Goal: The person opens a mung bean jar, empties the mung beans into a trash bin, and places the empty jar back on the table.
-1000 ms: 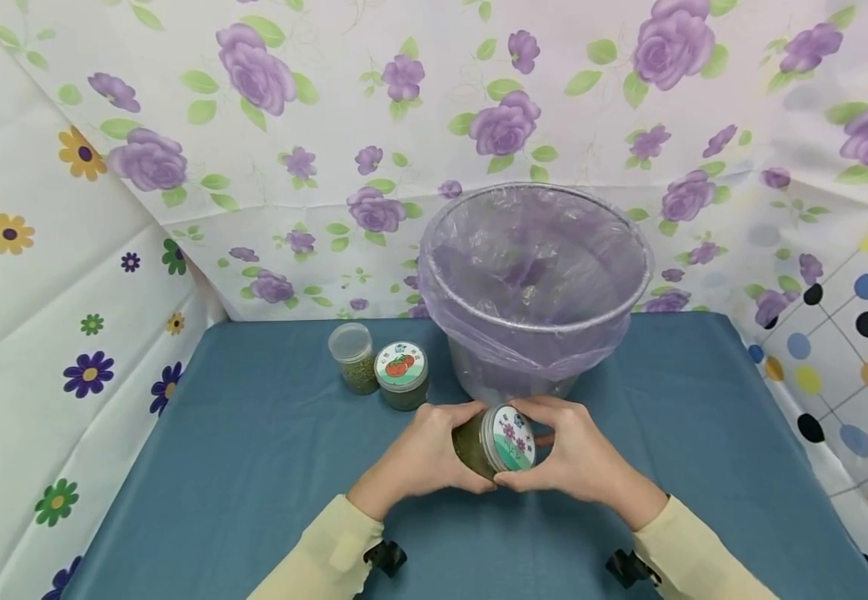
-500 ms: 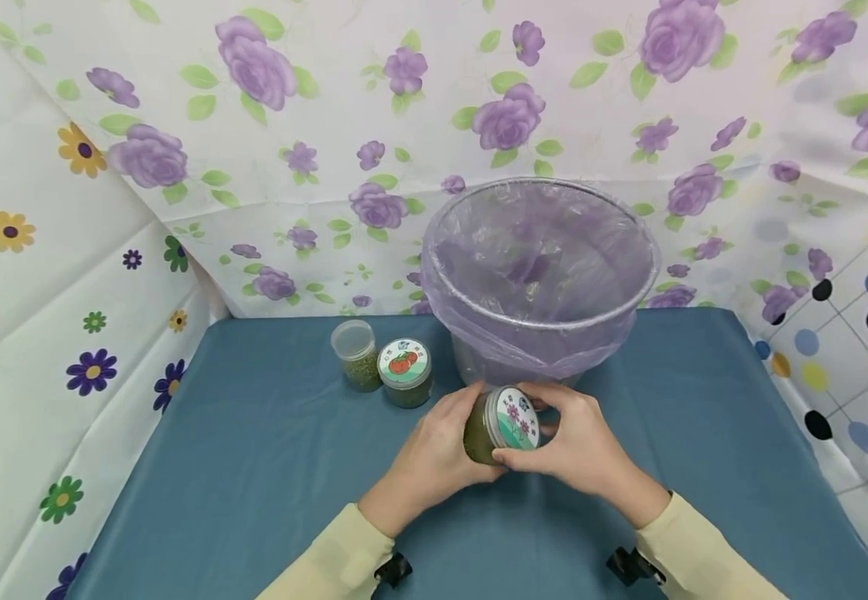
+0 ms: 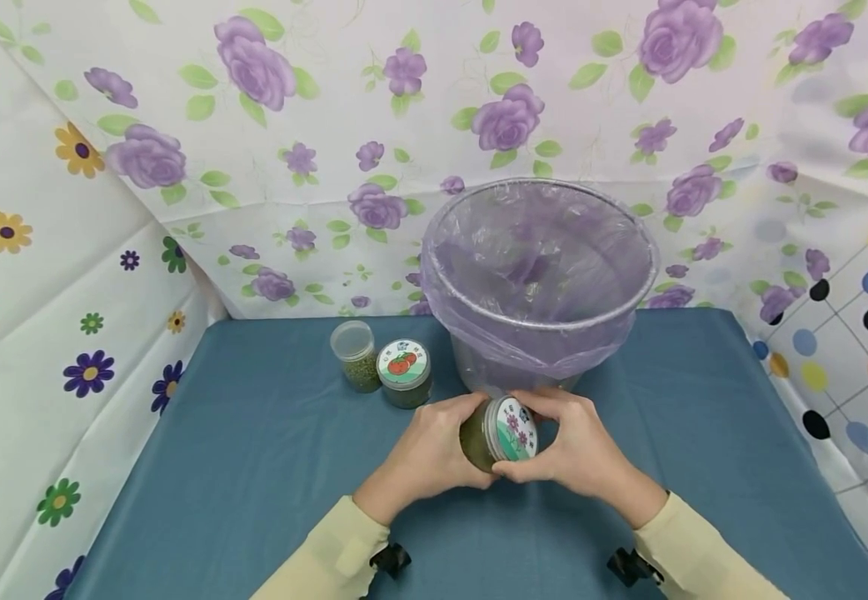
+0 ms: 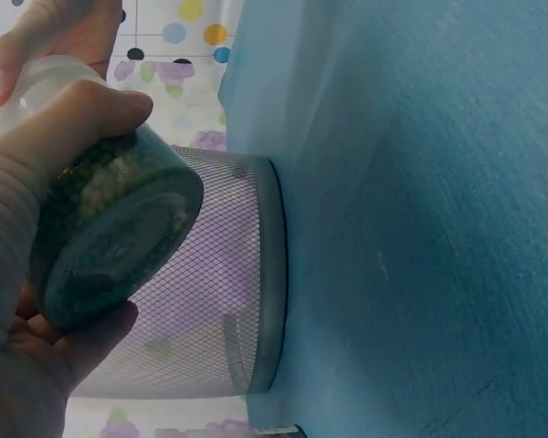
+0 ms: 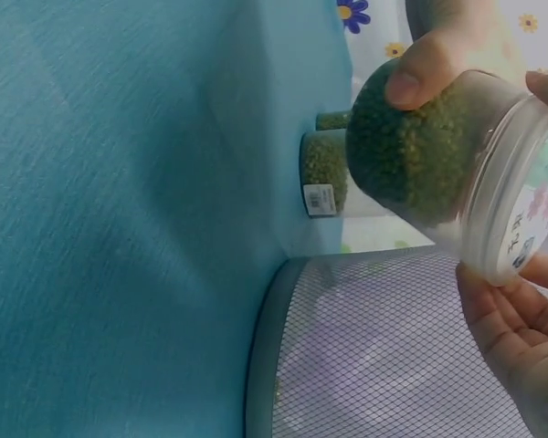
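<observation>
In front of the bin, both hands hold a clear plastic jar [image 3: 475,440] tilted to the right. Small green granules fill much of it, as the right wrist view shows. My left hand [image 3: 430,446] grips the jar's body, thumb on one side and fingers on the other. With thumb and fingertips my right hand [image 3: 584,446] grips the edge of the round lid [image 3: 516,429], which carries a pink-flower label. The lid sits on the jar's mouth. From the left wrist view, the jar's base [image 4: 123,246] faces the camera.
Behind the hands stands a mesh wastebasket [image 5: 393,347] lined with a purple plastic bag [image 3: 531,350]. Left of it are a jar with a tomato label [image 3: 404,373] and a smaller clear container [image 3: 359,362] of green granules. A blue cloth [image 3: 254,483] covers the table.
The hands and jar rise slightly, then come back down a little. The right fingers shift slightly around the lid's edge. Both hands keep hold of the jar.
</observation>
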The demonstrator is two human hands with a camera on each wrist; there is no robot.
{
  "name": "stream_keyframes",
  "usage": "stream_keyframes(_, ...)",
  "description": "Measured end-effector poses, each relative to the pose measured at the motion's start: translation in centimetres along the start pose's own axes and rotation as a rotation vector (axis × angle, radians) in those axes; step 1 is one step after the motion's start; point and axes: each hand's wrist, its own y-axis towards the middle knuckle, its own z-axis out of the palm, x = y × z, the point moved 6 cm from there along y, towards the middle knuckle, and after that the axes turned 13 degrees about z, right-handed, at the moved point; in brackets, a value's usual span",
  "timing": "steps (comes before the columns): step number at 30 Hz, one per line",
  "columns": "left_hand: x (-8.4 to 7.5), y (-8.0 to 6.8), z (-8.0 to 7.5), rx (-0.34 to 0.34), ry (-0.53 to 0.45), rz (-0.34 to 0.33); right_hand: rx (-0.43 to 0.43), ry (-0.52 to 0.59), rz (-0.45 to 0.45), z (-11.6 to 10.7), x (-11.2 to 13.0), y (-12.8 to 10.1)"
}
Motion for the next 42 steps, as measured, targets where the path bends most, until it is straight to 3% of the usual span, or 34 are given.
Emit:
stream_keyframes(11,0.3,-0.2,0.3,0.008,-0.029,0.009,-0.053,-0.024,-0.106,0.1,0.0,-0.2)
stream_keyframes(16,0.6,-0.4,0.8,0.023,-0.108,0.020,-0.013,-0.054,-0.154,0.2,0.0,-0.3)
stream_keyframes(24,1.2,-0.4,1.4,0.082,-0.223,-0.007,0.076,-0.135,-0.136,0.3,0.3,-0.4)
stream_keyframes(29,0.7,-0.4,1.0,0.098,-0.172,-0.061,0.014,-0.106,-0.131,0.0,0.6,-0.3)
stream_keyframes(35,0.0,-0.8,0.4,0.026,-0.057,-0.093,-0.082,-0.082,-0.099,-0.5,0.7,0.0)
stream_keyframes(39,-0.1,-0.9,0.1,-0.025,-0.021,-0.076,-0.053,-0.075,-0.059,-0.4,0.7,0.2)
stream_keyframes(42,0.2,-1.0,0.1,-0.025,-0.055,-0.067,0.003,-0.078,-0.053,-0.1,0.6,0.2)
